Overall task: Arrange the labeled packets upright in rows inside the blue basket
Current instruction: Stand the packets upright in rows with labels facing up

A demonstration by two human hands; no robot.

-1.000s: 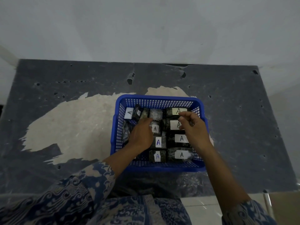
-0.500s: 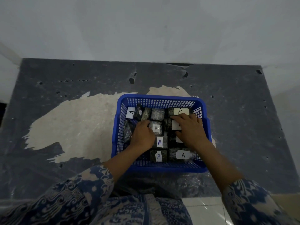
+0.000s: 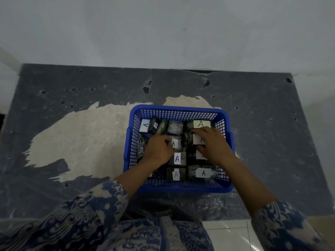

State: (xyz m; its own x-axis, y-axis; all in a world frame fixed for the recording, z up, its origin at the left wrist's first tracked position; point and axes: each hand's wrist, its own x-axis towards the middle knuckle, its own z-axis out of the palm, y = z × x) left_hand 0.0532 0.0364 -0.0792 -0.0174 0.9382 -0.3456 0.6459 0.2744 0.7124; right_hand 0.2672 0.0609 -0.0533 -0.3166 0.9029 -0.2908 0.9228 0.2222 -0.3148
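Observation:
The blue basket (image 3: 178, 113) sits on the table, right of the middle. It holds several dark packets with white "A" labels, in rows: a right column (image 3: 203, 173), a middle column (image 3: 177, 158) and a looser far row (image 3: 145, 125). My left hand (image 3: 157, 151) is inside the basket at the left, its fingers curled against the second middle packet (image 3: 175, 143). My right hand (image 3: 214, 145) lies over the right column and pinches the second packet (image 3: 197, 139) between thumb and fingers. The packets under both palms are hidden.
The grey table top (image 3: 262, 124) has a large worn pale patch (image 3: 81, 138) left of the basket. Crumpled clear plastic (image 3: 208, 205) lies at the near edge below the basket. A white wall stands behind; tiled floor (image 3: 226, 232) shows at the bottom right.
My right hand has dropped from the far right packet onto the second packet of that column. My left hand has stayed in place at the middle column.

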